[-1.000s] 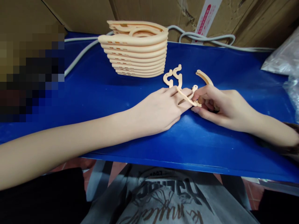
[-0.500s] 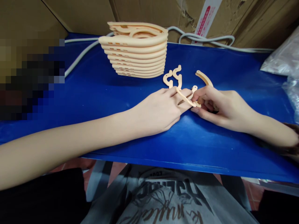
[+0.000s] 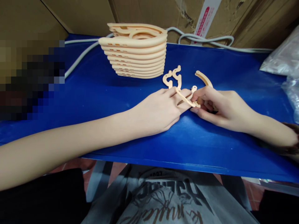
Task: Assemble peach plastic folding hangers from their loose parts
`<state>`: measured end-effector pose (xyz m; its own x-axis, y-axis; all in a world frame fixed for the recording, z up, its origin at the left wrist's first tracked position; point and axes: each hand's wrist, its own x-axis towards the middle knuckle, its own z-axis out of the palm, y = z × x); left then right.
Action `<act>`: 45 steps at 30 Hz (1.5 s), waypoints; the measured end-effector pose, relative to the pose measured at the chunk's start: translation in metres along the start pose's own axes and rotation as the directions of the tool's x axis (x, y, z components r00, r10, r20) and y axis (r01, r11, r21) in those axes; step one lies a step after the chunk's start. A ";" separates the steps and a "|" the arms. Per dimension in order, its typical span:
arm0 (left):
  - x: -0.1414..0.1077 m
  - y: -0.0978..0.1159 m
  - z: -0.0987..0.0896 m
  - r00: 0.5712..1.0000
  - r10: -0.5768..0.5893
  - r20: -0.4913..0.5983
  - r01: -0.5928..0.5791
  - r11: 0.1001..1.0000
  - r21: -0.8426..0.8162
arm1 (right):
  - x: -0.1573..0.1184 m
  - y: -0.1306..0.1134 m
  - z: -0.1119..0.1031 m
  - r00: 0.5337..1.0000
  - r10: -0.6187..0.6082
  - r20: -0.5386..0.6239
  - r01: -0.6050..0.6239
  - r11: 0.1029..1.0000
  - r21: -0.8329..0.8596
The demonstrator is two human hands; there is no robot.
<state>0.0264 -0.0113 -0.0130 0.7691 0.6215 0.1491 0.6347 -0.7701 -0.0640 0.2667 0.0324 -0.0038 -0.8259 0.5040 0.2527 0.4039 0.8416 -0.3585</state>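
Note:
My left hand (image 3: 163, 109) reaches over the blue table, palm down, with a thin cream plastic piece (image 3: 184, 98) held among its fingers. My right hand (image 3: 217, 105) is closed at the right end of that piece, thumb and forefinger pinching its tip, where small parts are partly hidden. Two cream hook-shaped pieces (image 3: 177, 77) lie just beyond my left fingers. A curved cream arm (image 3: 204, 78) lies behind my right hand, its near end hidden by the fingers. To the left of these stands a stack of cream folded hangers (image 3: 137, 53).
The blue table (image 3: 93, 102) has its near edge by a grey printed shirt. A white cable (image 3: 81, 56) runs along the back, before cardboard (image 3: 149, 12). Clear plastic wrap (image 3: 280, 59) lies at the right. The left side is pixelated.

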 end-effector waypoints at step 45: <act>-0.003 0.001 -0.002 1.000 0.004 -0.026 -0.002 0.997 0.074 | 0.000 -0.004 -0.002 0.989 -0.053 -0.140 0.040 0.995 -0.093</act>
<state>0.0249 -0.0145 -0.0120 0.7694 0.6146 0.1740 0.6370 -0.7586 -0.1369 0.2659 0.0294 -0.0010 -0.7831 0.4810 0.3943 0.4056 0.8755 -0.2625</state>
